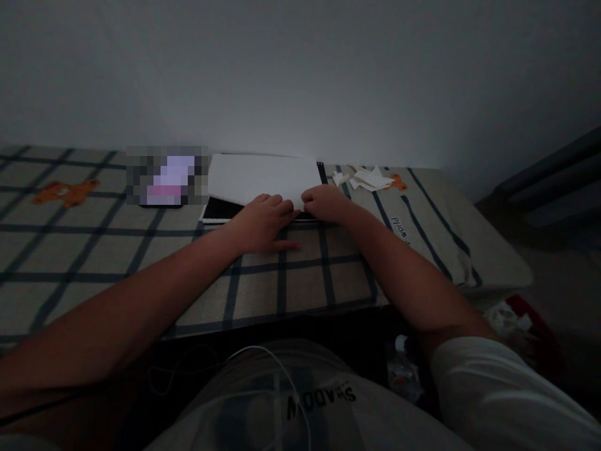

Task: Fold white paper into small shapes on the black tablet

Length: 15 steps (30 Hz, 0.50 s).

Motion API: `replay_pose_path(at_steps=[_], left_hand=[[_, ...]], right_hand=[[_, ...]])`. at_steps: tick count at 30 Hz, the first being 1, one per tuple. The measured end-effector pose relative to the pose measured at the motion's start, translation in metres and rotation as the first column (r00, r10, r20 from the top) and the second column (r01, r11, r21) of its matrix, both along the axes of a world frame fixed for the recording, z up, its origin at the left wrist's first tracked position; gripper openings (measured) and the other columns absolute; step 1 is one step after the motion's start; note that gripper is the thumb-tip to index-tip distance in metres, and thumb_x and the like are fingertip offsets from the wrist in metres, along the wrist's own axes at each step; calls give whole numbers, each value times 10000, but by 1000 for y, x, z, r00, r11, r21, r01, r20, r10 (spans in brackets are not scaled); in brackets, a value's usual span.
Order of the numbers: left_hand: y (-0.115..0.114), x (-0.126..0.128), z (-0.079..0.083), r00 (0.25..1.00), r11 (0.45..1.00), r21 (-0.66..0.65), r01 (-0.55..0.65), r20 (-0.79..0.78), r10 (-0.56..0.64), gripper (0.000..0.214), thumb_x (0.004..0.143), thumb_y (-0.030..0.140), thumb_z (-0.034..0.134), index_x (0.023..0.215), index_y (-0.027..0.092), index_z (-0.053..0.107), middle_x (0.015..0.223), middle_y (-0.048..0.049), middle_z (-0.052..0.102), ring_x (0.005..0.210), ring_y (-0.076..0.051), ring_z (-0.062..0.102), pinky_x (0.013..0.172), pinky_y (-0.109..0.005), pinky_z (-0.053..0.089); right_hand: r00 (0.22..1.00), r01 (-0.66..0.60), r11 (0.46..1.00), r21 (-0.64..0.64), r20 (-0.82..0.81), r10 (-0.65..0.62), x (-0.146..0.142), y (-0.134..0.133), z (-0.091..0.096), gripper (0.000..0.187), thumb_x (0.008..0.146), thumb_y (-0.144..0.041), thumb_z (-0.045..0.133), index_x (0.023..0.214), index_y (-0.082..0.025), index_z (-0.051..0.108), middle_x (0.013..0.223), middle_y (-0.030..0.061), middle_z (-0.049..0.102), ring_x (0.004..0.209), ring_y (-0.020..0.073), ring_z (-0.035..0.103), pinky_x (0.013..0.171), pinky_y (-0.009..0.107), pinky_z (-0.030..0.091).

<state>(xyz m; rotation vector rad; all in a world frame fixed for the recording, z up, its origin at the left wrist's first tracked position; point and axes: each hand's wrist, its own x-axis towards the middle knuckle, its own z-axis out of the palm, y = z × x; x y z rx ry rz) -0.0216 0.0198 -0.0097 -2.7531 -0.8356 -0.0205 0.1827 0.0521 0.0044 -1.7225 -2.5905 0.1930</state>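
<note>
A white sheet of paper (263, 174) lies on a flat black thing (220, 210) with a pale near edge; its kind does not show. My left hand (265, 222) rests on the paper's near edge, its thumb stretched out apart from the fingers. At the near right corner of the paper, the fingers of my right hand (323, 202) are curled and closed on the sheet's edge. Torn white paper strips (369, 178) lie in a small pile to the right of that hand.
A checked cloth (256, 282) covers the table against a grey wall (300, 75). To the left lies a phone (171, 181) with a lit screen, beyond it an orange print (66, 193). Below right are a plastic bottle (404, 373) and a red bin (539, 332) with paper scraps. A white cable (282, 366) hangs before me.
</note>
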Motion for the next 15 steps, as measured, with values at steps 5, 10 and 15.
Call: replay_pose_path(at_steps=[5,10,15], left_hand=[[0,-1,0,1000,1000,-1,-3,-10,3,781,942,750,404,1440,172,569,1248,-152,654,1075,-315,568,891,-411,374],[0,-2,0,1000,1000,-25,-1,-1,1,781,948,732,419,1469,163,547,1269,-155,651,1095,-319,561,898,-410,365],[0,-2,-1,1000,999,-48,-21,-1,21,750,946,715,443,1489,206,532,1276,-149,651,1116,-325,554,916,-414,358]], right_hand=[[1000,24,996,-84,-3,-25,5,1,4,219,823,-183,486,828,-180,704,848,84,687,747,177,515,663,315,305],[999,32,990,-140,-12,-34,16,3,8,164,792,-153,491,759,-172,651,811,74,667,711,162,502,641,302,318],[999,45,977,-208,-10,-48,27,8,7,126,747,-152,515,738,-182,637,804,60,674,705,163,529,629,292,342]])
